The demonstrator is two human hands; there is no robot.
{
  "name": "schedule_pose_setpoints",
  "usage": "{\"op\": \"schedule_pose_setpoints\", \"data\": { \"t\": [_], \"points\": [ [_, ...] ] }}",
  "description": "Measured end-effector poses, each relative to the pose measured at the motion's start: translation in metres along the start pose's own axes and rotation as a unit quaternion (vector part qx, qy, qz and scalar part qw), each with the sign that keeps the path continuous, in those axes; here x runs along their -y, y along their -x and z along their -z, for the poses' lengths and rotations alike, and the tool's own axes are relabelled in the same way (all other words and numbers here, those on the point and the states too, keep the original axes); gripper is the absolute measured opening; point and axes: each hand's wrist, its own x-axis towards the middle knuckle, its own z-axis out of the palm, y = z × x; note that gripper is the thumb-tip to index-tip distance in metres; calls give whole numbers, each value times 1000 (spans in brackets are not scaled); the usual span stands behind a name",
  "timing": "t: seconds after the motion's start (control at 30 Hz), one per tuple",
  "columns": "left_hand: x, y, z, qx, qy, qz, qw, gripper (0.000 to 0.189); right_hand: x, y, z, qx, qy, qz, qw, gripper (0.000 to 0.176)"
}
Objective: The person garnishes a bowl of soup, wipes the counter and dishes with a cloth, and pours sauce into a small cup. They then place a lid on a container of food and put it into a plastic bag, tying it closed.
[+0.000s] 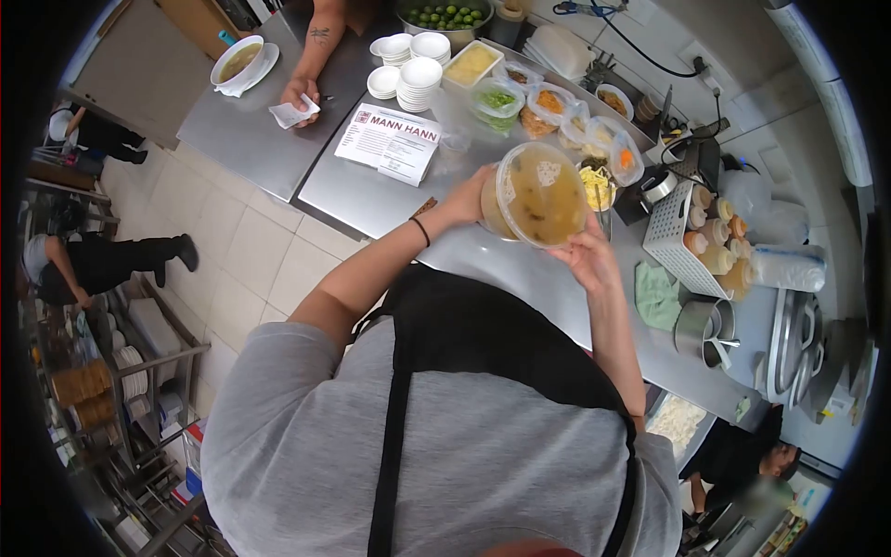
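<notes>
A round clear plastic soup container (pixel 536 197) with a lid holds yellowish-brown broth with darker bits in it. It is held above the steel counter, tilted so that its top faces me. My left hand (pixel 471 197) grips its left side, with the fingers partly hidden behind it. At the lower right edge, my right hand (pixel 587 252) has its fingers closed on the rim. Beyond the container lie a printed paper (pixel 388 144) marked MANN HANN and several bags of chopped ingredients (pixel 498 100). Shredded yellow food (pixel 597 188) sits just to its right.
Stacked white dishes (pixel 419 84) and a bowl of limes (pixel 445 17) stand at the back. Another person's hand (pixel 302 100) holds white paper near a soup bowl (pixel 238 61). To the right are a white basket of bottles (pixel 676 232), a green cloth (pixel 657 295) and a metal pot (pixel 696 325).
</notes>
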Motion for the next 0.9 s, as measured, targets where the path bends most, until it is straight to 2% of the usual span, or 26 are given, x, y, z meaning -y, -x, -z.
{"op": "schedule_pose_setpoints", "data": {
  "t": [0.07, 0.1, 0.17, 0.33, 0.4, 0.47, 0.53, 0.6, 0.67, 0.7, 0.73, 0.77, 0.8, 0.83, 0.87, 0.9],
  "points": [
    [23, 9, -20, 50, 181, -42, 981, 90, -14, -4, 4, -14, -2, 5, 1000, 68],
    [36, 14, -31, 48, 179, -41, 982, 90, -20, -6, 6, -31, -3, 10, 999, 68],
    [48, 22, -44, 35, 221, -58, 973, 102, -30, -8, 12, -46, 15, 9, 999, 69],
    [38, 21, -37, 36, 224, -37, 973, 100, -35, -16, 25, -82, 73, -16, 994, 72],
    [19, 25, -19, 37, 226, -29, 973, 99, -27, -13, 29, -86, 99, -70, 989, 73],
    [-15, 24, 14, 44, 163, 30, 985, 78, -17, -11, 34, -62, 105, -92, 988, 72],
    [-13, 16, 20, 66, 174, 50, 981, 78, -9, -8, 43, -40, 112, -114, 986, 71],
    [-5, 6, 18, 89, 185, 70, 976, 77, -2, -10, 50, -7, 174, -150, 973, 72],
    [2, -4, 11, 50, 192, 148, 969, 62, 6, -9, 52, -1, 219, -162, 962, 68],
    [3, -10, 7, 51, 193, 148, 969, 62, 10, -9, 53, 6, 264, -174, 949, 65],
    [3, -17, 2, 69, 256, 200, 943, 47, 14, -14, 59, 6, 264, -173, 949, 65],
    [-2, -24, 0, 87, 317, 250, 910, 32, 18, -23, 60, 60, 409, -114, 904, 60],
    [-7, -30, -2, 87, 318, 249, 911, 32, 21, -30, 61, 112, 541, -52, 832, 55],
    [-12, -38, -3, 71, 291, 226, 927, 21, 19, -37, 60, 111, 542, -51, 832, 55],
    [-22, -45, -2, 56, 263, 202, 942, 11, 15, -43, 38, 23, 621, 23, 783, 48],
    [-39, -51, 0, 57, 262, 200, 942, 11, 10, -49, 21, -67, 687, 96, 717, 41]
  ]
}}
